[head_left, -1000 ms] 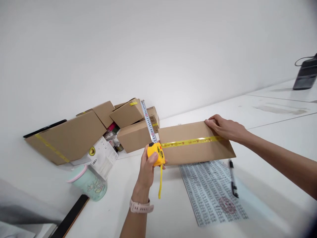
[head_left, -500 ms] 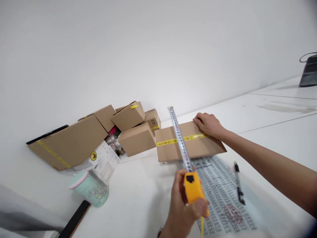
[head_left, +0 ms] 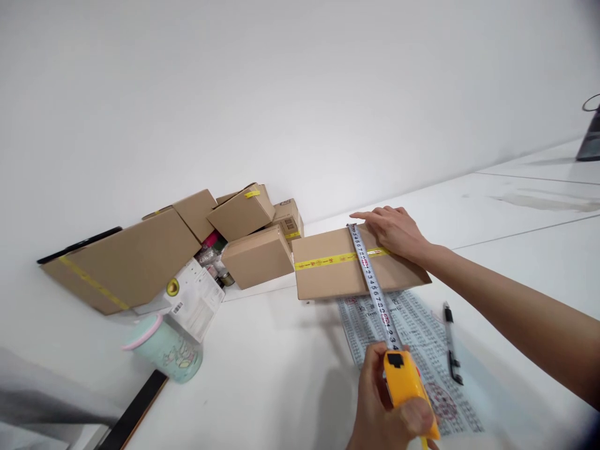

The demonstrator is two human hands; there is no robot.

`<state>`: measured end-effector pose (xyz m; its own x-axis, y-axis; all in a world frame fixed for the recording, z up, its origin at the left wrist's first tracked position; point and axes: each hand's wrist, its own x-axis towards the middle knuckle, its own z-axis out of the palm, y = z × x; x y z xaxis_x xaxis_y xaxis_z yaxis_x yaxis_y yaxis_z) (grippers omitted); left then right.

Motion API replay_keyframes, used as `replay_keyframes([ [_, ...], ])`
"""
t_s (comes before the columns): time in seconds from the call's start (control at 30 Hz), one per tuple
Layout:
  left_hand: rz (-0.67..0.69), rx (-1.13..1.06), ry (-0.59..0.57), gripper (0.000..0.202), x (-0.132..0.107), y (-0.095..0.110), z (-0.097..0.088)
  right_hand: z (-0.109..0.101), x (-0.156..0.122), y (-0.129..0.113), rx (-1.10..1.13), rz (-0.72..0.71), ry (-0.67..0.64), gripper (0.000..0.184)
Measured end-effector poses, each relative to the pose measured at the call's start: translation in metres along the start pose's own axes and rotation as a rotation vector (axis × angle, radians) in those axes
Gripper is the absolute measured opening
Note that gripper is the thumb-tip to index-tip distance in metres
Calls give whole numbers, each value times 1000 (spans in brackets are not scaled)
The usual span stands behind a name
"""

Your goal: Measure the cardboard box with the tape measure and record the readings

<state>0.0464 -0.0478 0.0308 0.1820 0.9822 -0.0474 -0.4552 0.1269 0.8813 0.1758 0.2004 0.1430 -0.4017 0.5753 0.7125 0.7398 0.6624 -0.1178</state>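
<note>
My left hand (head_left: 384, 409) is closed around a yellow tape measure (head_left: 407, 387) near the bottom of the view. Its white blade (head_left: 372, 284) runs up and across a flat cardboard box (head_left: 328, 275) sealed with a yellow tape strip. My right hand (head_left: 394, 231) lies on the box's far right part, fingers stretched out, touching the blade's end at the far edge. The box rests partly on a printed sheet (head_left: 422, 350) on the white table (head_left: 262, 375).
A black pen (head_left: 450, 340) lies on the sheet's right side. Several cardboard boxes (head_left: 244, 237) are piled against the wall at left, with a white packet (head_left: 194, 300), a mint cup with a pink rim (head_left: 164, 347) and a dark slab (head_left: 134, 412). A dark device (head_left: 591, 134) stands far right.
My left hand moved the tape measure from the box's left end toward me and to the right; the blade now lies across the box. My right hand shifted onto the blade's end.
</note>
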Motion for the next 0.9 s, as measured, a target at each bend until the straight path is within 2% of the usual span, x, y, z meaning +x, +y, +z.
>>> replay_keyframes([
  [0.17,-15,-16,-45,85,3,-11,-3,3,1,5,-85,-141,-23,60],
  [0.27,-37,21,-3,89,3,-15,-7,1,2,5,-119,-185,-57,61],
  [0.4,-41,65,100,91,1,-20,-11,0,1,3,-126,-177,-68,63],
  [0.9,-94,82,88,99,-3,-20,-18,1,-2,2,-116,-172,-38,62],
])
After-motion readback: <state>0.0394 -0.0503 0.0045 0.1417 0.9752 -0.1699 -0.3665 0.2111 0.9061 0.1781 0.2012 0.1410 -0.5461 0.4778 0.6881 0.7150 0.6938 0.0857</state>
